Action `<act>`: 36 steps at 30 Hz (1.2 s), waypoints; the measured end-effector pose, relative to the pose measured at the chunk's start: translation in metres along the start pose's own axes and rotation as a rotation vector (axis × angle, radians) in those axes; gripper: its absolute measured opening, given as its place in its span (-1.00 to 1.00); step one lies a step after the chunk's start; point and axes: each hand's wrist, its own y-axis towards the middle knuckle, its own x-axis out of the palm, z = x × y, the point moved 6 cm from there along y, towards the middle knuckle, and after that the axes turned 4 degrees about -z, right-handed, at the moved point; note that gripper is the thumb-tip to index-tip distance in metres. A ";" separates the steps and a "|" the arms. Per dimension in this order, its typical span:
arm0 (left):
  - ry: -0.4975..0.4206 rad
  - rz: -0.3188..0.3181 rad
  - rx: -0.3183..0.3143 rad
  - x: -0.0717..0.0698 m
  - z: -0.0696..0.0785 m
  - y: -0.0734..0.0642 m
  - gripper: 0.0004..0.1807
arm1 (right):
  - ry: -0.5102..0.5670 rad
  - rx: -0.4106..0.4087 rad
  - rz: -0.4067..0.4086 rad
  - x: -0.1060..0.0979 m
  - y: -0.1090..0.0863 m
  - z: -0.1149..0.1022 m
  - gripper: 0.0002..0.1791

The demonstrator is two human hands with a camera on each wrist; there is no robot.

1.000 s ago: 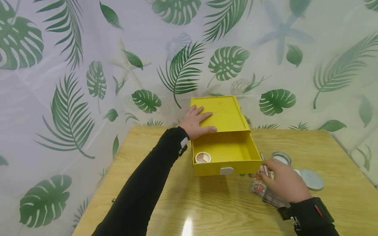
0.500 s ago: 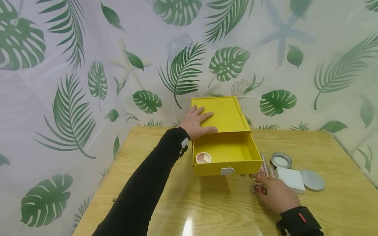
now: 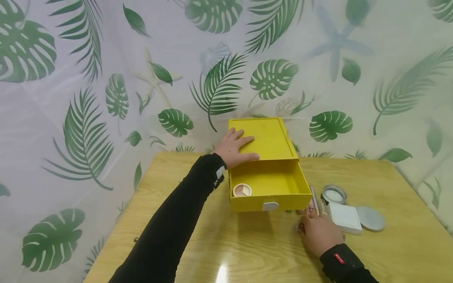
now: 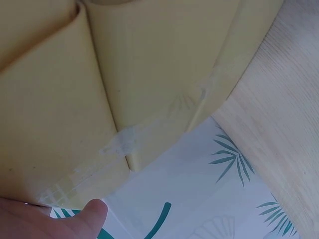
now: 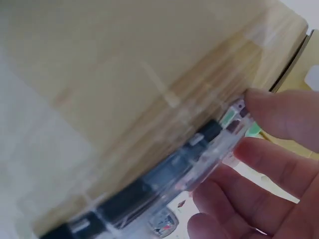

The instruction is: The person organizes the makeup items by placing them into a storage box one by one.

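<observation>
My left hand (image 3: 235,149) rests spread on the top of a yellow drawer box (image 3: 269,137). Its drawer (image 3: 247,204) is pulled out towards me, and a round three-colour makeup palette (image 3: 242,190) lies in the front left corner. In the left wrist view the thumb (image 4: 93,215) shows beside the box's side wall. To the right of the drawer, my right hand (image 3: 322,234) is low over the table among makeup items. The right wrist view shows its thumb and fingers pinching one end of a clear plastic case (image 5: 184,167) with a dark insert.
Just right of my right hand lie a white square box (image 3: 345,217) and a flat grey disc (image 3: 370,218). Behind them stands a round jar (image 3: 334,194). A slim pen-like tube (image 3: 314,200) lies by the drawer's corner. A leaf-print sheet (image 3: 212,59) hangs behind the wooden table (image 3: 184,243).
My right hand has moved left and slightly nearer me, uncovering the white box, and its fingers have closed in on the clear case. The left hand stays on the box.
</observation>
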 end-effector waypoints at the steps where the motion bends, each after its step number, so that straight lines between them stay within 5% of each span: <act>1: -0.001 -0.003 -0.001 0.000 0.000 0.000 -0.19 | -0.001 -0.008 0.012 -0.001 -0.001 -0.001 -0.87; 6: -0.006 -0.004 -0.005 0.001 -0.001 0.000 -0.19 | 0.021 -0.062 0.025 -0.003 -0.005 -0.009 -0.87; 16: -0.009 -0.011 -0.015 0.002 -0.001 0.001 -0.17 | 0.169 -0.073 -0.174 -0.009 -0.018 -0.026 -0.84; 24: 0.004 -0.014 -0.020 0.002 -0.002 0.000 -0.17 | 0.186 -0.266 -0.030 -0.054 -0.026 -0.055 -0.79; 36: -0.009 -0.013 -0.010 0.001 -0.003 0.001 -0.18 | 0.262 -0.382 0.083 -0.124 -0.038 -0.085 -0.64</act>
